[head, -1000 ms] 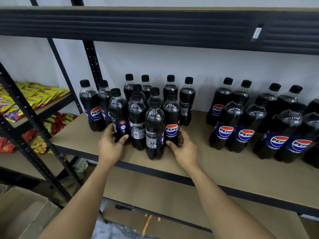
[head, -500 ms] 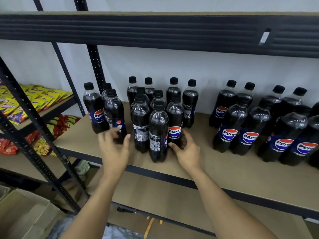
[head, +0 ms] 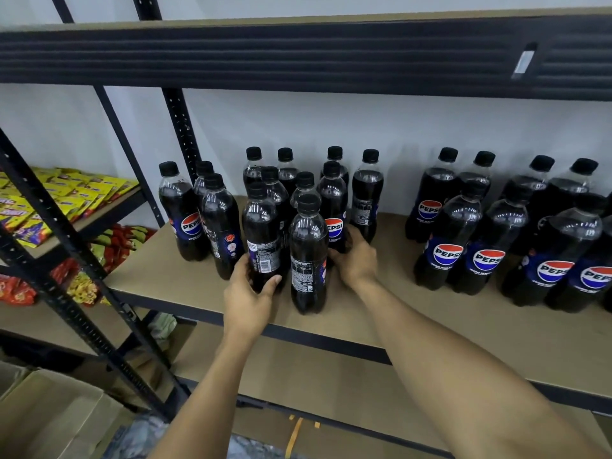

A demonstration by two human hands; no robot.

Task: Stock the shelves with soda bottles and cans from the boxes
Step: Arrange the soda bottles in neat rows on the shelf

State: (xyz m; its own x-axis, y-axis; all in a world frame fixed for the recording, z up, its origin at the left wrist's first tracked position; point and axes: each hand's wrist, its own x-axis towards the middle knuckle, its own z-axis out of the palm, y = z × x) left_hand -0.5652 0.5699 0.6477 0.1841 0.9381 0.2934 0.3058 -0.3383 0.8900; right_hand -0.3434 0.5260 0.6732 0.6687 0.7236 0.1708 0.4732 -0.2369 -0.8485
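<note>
The left hand [head: 249, 294] wraps its grip round the lower body of a bottle with the barcode [head: 263, 246], thumb on the near side and fingers curled behind. The right hand [head: 357, 260] takes the base of a bottle with the logo [head: 334, 223]; its fingertips are partly hidden, but the grip looks closed on that bottle. Both bottles stand upright on the shelf [head: 430, 323], in a tight cluster of small bottles, with the front bottle [head: 308, 256] between the two hands.

These are full plastic bottles, so I judge them fairly heavy for their size, stiff enough under a firm hold, and smooth. The label band gives the best purchase. Held low, they slide well but can tip at the top, and one knock could topple its neighbours.

The front bottle stands nearest the shelf's front edge [head: 331, 342], so any pull toward the person is risky. Open board lies to the right, between the cluster and the larger bottles [head: 447, 240], and in front of both groups. The beam [head: 298, 58] overhead leaves room to lift.
</note>
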